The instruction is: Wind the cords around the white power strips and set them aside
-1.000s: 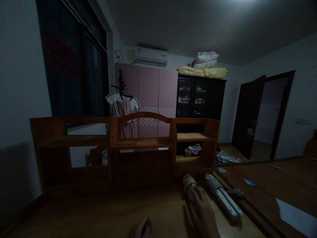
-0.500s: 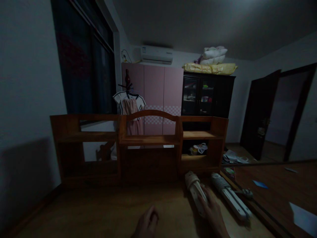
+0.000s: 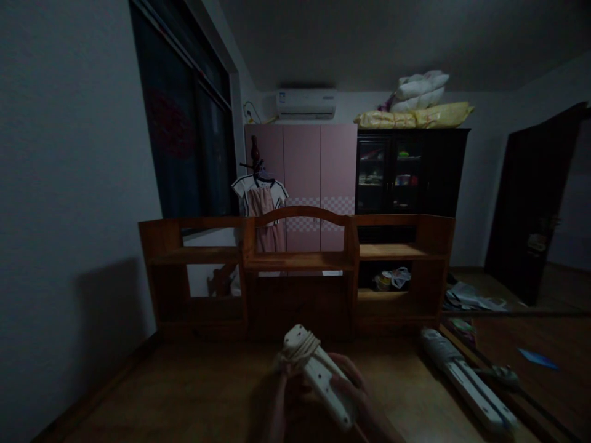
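A white power strip (image 3: 329, 384), its cord (image 3: 301, 351) wound round the far end, is held up at a tilt over the wooden desk top. My right hand (image 3: 353, 384) grips its body from the right, the fingers closed round it. At the corded end is my left hand (image 3: 282, 368), closed against the wound cord; its fingers are partly hidden and dim. To the right, a second power strip (image 3: 475, 384) lies on the desk with its cord wrapped at the far end. Its plug (image 3: 505, 375) sticks out to the side.
A wooden desk shelf (image 3: 300, 263) stands along the back of the desk (image 3: 207, 387). Its right compartment shows a plastic bag (image 3: 399, 277) in or behind it. A wall (image 3: 92, 215) rises on the left. On the right lie papers and a blue sheet (image 3: 538, 359).
My right hand has lifted the nearer power strip and brought it left, to mid-desk. My left hand has come up to its corded end. The view has turned slightly left.
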Action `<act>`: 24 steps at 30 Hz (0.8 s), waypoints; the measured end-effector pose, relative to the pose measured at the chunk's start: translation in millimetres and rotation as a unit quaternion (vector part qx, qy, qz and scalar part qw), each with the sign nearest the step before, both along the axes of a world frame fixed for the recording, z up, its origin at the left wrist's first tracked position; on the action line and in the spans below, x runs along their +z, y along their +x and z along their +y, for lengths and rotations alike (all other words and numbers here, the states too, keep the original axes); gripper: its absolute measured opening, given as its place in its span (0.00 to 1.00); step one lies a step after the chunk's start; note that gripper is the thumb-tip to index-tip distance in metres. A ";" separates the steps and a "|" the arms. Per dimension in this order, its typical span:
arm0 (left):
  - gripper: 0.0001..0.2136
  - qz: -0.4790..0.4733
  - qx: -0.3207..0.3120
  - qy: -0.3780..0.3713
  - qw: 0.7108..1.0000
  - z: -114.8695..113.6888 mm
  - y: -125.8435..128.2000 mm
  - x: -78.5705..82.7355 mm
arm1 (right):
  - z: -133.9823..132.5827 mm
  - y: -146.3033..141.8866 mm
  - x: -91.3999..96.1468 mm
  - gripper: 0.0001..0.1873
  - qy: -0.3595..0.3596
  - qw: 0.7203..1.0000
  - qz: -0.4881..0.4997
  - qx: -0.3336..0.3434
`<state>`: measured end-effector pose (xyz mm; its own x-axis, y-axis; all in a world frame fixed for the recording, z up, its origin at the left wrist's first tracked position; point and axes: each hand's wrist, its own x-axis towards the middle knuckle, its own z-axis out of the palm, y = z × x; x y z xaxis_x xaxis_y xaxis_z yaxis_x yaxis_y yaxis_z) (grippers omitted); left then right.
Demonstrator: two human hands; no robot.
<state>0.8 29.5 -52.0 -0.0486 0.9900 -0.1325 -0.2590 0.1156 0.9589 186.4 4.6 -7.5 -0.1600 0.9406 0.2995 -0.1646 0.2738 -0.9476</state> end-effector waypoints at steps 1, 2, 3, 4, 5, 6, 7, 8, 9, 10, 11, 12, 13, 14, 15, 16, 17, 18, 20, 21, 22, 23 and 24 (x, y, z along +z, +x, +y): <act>0.29 -0.070 -0.007 -0.010 0.997 2.1 -0.2 -0.8 | -2.4 -4.3 -2.5 0.26 -0.010 0.999 0.025 0.017; 0.26 -0.135 -0.016 -0.019 0.991 3.9 -0.2 -1.6 | -4.0 -6.1 -5.3 0.26 -0.017 0.998 0.043 0.030; 0.25 -0.183 -0.022 -0.027 0.983 5.5 -0.1 -2.5 | -4.7 -5.7 -8.1 0.26 -0.022 0.998 0.055 0.039; 0.23 -0.211 -0.024 -0.036 0.977 7.0 0.0 -3.6 | -4.6 -3.8 -11.1 0.26 -0.025 0.997 0.059 0.045; 0.22 -0.227 -0.030 -0.048 0.972 8.6 0.0 -5.0 | -3.8 -1.1 -14.1 0.26 -0.029 0.996 0.062 0.049; 0.22 -0.235 -0.039 -0.060 0.969 10.2 -0.3 -6.9 | -2.7 1.7 -17.1 0.27 -0.038 0.996 0.063 0.052; 0.23 -0.237 -0.049 -0.072 0.968 11.9 -0.9 -9.3 | -1.3 4.0 -20.2 0.28 -0.050 0.995 0.065 0.057; 0.24 -0.234 -0.058 -0.080 0.967 13.4 -1.8 -12.2 | 0.0 5.3 -23.3 0.29 -0.062 0.994 0.069 0.062; 0.26 -0.229 -0.064 -0.077 0.968 14.6 -3.1 -15.4 | 1.1 5.6 -26.3 0.30 -0.072 0.992 0.077 0.066; 0.28 -0.224 -0.066 -0.068 0.970 15.3 -4.5 -18.5 | 1.9 5.1 -29.3 0.31 -0.080 0.990 0.087 0.070; 0.31 -0.219 -0.062 -0.052 0.972 15.5 -6.0 -21.3 | 2.5 3.9 -32.3 0.32 -0.085 0.989 0.097 0.072; 0.34 -0.216 -0.055 -0.034 0.974 15.0 -7.3 -23.1 | 2.9 2.6 -35.0 0.33 -0.088 0.988 0.103 0.072; 0.37 -0.214 -0.051 -0.022 0.975 14.0 -8.3 -23.8 | 3.3 1.6 -37.6 0.33 -0.088 0.988 0.106 0.071; 0.39 -0.213 -0.049 -0.014 0.976 12.5 -8.7 -23.1 | 3.6 0.9 -40.0 0.33 -0.087 0.988 0.105 0.071; 0.39 -0.209 -0.050 -0.014 0.977 10.7 -8.7 -21.1 | 3.9 0.9 -42.2 0.34 -0.084 0.989 0.099 0.072; 0.37 -0.201 -0.055 -0.018 0.978 8.9 -8.1 -17.9 | 4.4 1.4 -44.2 0.34 -0.081 0.990 0.091 0.071; 0.35 -0.189 -0.057 -0.019 0.980 7.1 -7.1 -14.2 | 4.8 2.2 -45.9 0.34 -0.076 0.991 0.082 0.071; 0.34 -0.176 -0.060 -0.017 0.982 5.6 -5.9 -10.2 | 5.3 3.2 -47.4 0.34 -0.072 0.992 0.075 0.070; 0.33 -0.154 -0.063 -0.014 0.986 3.3 -3.4 -3.3 | 6.3 5.0 -49.7 0.35 -0.068 0.993 0.071 0.068; 0.34 -0.147 -0.065 -0.017 0.987 2.5 -2.5 -1.0 | 6.8 5.6 -50.7 0.35 -0.067 0.993 0.073 0.071; 0.34 -0.142 -0.068 -0.022 0.987 2.0 -1.9 0.4 | 7.3 6.0 -51.6 0.35 -0.064 0.992 0.076 0.074; 0.34 -0.139 -0.072 -0.025 0.987 1.7 -1.6 1.1 | 7.8 6.3 -52.6 0.35 -0.062 0.992 0.078 0.080; 0.35 -0.137 -0.077 -0.026 0.987 1.4 -1.5 1.0 | 8.3 6.5 -53.5 0.35 -0.059 0.991 0.078 0.086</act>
